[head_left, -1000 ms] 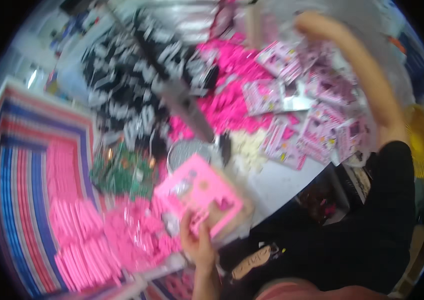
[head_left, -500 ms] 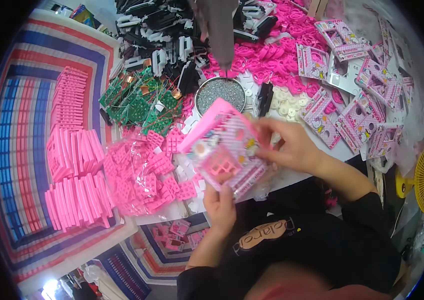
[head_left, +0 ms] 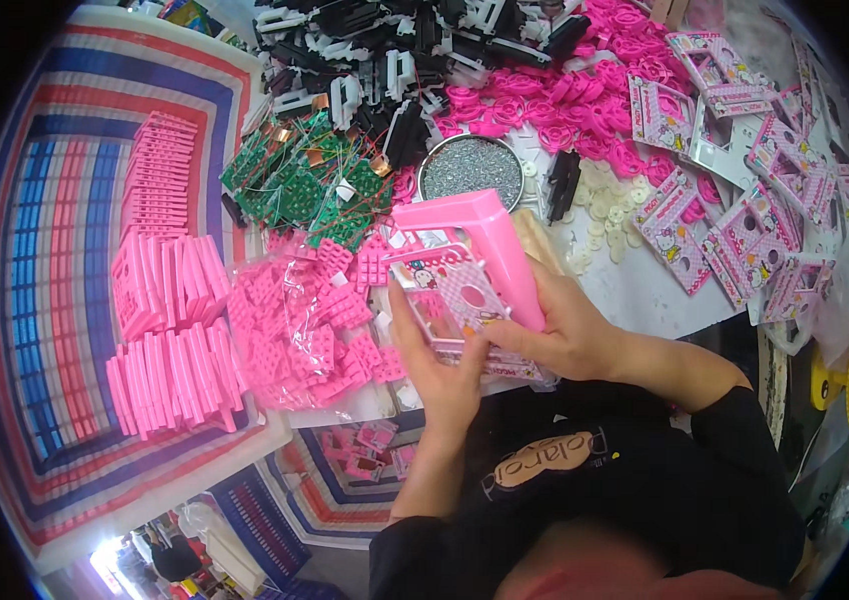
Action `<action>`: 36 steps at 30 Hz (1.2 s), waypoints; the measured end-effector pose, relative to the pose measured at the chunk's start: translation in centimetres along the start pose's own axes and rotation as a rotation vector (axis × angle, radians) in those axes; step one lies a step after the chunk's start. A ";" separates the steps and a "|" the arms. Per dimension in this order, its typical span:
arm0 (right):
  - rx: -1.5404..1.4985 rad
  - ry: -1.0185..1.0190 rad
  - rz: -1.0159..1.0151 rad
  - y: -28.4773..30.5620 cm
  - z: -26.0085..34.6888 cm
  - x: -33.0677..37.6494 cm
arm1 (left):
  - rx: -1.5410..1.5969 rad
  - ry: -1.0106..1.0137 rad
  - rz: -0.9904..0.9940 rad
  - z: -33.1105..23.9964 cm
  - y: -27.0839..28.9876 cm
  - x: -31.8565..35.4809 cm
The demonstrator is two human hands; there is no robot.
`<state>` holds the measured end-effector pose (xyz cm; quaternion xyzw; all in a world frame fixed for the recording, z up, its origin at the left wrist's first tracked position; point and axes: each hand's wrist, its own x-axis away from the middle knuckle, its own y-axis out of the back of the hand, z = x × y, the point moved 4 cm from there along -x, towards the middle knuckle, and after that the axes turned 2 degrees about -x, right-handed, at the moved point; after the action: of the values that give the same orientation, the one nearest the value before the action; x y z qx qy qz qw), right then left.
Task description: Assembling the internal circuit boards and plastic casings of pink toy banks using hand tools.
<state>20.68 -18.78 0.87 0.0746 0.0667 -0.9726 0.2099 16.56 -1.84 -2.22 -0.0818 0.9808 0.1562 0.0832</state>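
In front of my body I hold a pink plastic case together with a printed panel that has cut-out openings. My right hand is closed on the case's right side, its thumb reaching over the panel's lower edge. At the near left edge, my left hand grips the panel between thumb and fingers. The case stands tilted behind the panel; whether the two are joined I cannot tell. Just beyond them, a round metal dish holds many tiny silvery pieces, apparently screws.
Green circuit boards with wires and pink keypad pieces lie left. Black and white parts, pink rings and pale discs sit beyond. Printed panels pile up right; pink slabs stand on the striped sheet.
The case and panel have been turned, so the pink case's wall now shows behind the panel. My left hand has moved up the panel's edge. The grey thin-tipped tool has left the dish.
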 end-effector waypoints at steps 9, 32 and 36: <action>0.255 0.029 0.159 1.0 0.3 -0.1 | 0.158 0.061 -0.048 0.8 -0.6 -0.2; 0.391 -0.170 0.383 2.0 1.1 -1.1 | 0.045 0.081 0.016 0.9 -0.3 0.6; 0.167 -0.301 0.455 1.3 1.4 -1.3 | -0.049 0.099 0.038 0.7 -0.5 1.0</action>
<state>22.26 -19.70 2.38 -0.0404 -0.0638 -0.9028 0.4234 15.74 -2.18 -3.19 -0.0728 0.9810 0.1774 0.0295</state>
